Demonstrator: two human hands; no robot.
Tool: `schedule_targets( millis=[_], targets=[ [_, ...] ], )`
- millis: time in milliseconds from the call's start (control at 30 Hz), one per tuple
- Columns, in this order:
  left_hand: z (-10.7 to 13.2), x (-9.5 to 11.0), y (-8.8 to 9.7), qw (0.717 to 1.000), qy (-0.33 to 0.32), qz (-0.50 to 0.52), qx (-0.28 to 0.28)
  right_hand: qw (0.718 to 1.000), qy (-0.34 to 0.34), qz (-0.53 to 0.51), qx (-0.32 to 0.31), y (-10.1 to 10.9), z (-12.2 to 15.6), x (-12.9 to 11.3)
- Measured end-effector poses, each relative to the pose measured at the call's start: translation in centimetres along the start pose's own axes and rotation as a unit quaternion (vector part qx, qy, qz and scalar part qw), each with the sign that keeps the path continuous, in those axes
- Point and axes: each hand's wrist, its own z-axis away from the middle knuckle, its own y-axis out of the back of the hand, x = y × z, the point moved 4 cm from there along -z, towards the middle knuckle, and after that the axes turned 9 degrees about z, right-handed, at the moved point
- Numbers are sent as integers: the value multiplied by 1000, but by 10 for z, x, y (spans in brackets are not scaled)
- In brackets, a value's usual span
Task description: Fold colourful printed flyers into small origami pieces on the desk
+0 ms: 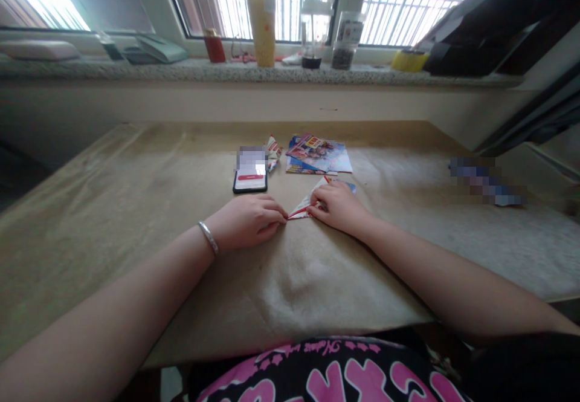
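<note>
A folded piece of printed paper point(312, 199), white with red and blue, lies flat on the brown paper-covered table point(136, 196). My left hand point(247, 220) is curled, its fingertips pinching the paper's left corner. My right hand point(339, 205) lies over the paper's right part, fingers pressed together on it. A silver bangle point(208, 237) is on my left wrist.
A phone point(251, 175) with a lit screen lies just beyond my hands. Colourful printed sheets point(319, 154) and a crumpled scrap point(273, 150) lie behind it. A blurred object point(487, 181) sits at the right. The windowsill point(136, 71) holds cups, jars and a yellow roll.
</note>
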Motion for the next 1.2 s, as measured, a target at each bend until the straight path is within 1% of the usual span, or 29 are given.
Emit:
schedule_targets(
  millis=[133,233,367,533,633,767,867,967,1200],
  targets=[
    [0,-7,-3,998,21,54,15,1000,6,6,-2,1,0,-1],
    [0,-11,-7,998,29,57,28,1000,10,8,0,1,1,-2],
    [0,-8,-10,999,-1,32,39,1000,15,-15,16,0,0,-3],
    [-2,-4,-11,999,-29,-14,35,995,12,-78,62,1,-3,-7],
    [-2,-4,-11,998,-31,-33,40,993,31,-85,78,4,-4,-9],
    [-1,-4,-11,998,-33,-39,43,991,74,-55,94,8,-2,-10],
    [-1,-4,-11,998,-25,-38,44,989,119,-21,89,9,1,-13],
    [-2,-4,-12,998,-12,-43,33,987,136,-2,83,10,3,-15],
    [-2,-3,-13,998,-7,-48,29,983,168,-24,71,15,6,-17]
  ],
)
